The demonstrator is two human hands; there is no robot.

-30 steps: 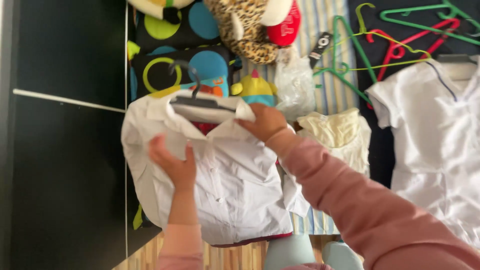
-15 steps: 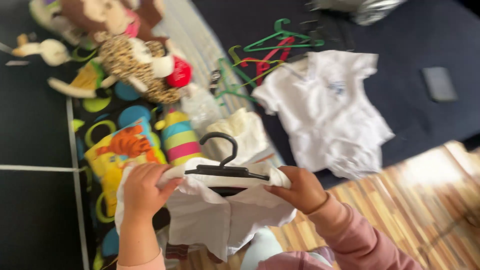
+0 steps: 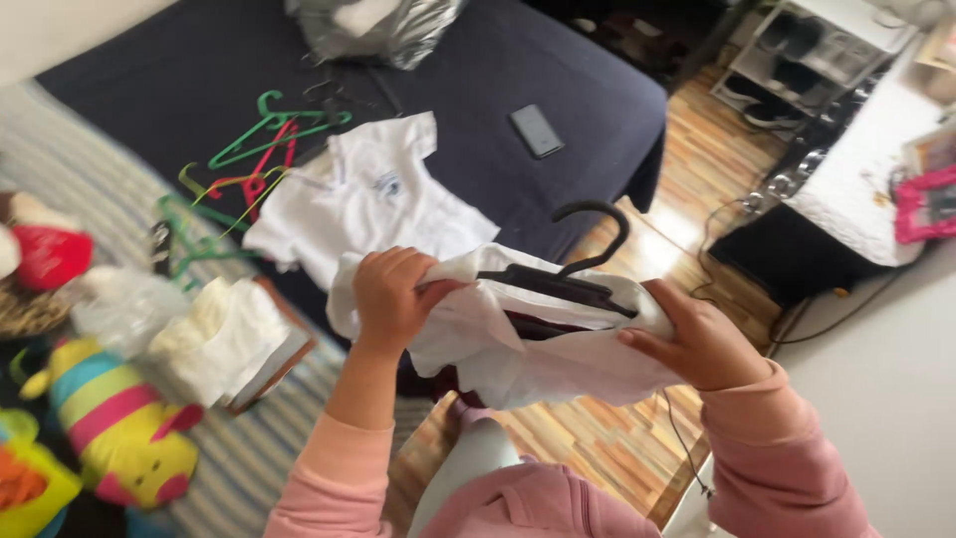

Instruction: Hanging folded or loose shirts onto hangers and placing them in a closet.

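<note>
Shirt on hanger lifted off the bed and swung out over the wooden floor since a second ago.

Left hand (image 3: 393,294) and right hand (image 3: 702,344), apart, each clamp one shoulder of one soft white shirt (image 3: 528,349) on one black plastic hanger (image 3: 563,279). At ten o'clock lie one flat white polo (image 3: 368,204) and several thin coloured hangers (image 3: 249,164); one dark phone (image 3: 536,131) at twelve.

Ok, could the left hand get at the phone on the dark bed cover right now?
Probably not as things stand: the left hand is closed on the white shirt hung on the black hanger. The phone lies uncovered beyond, well past it.
</note>
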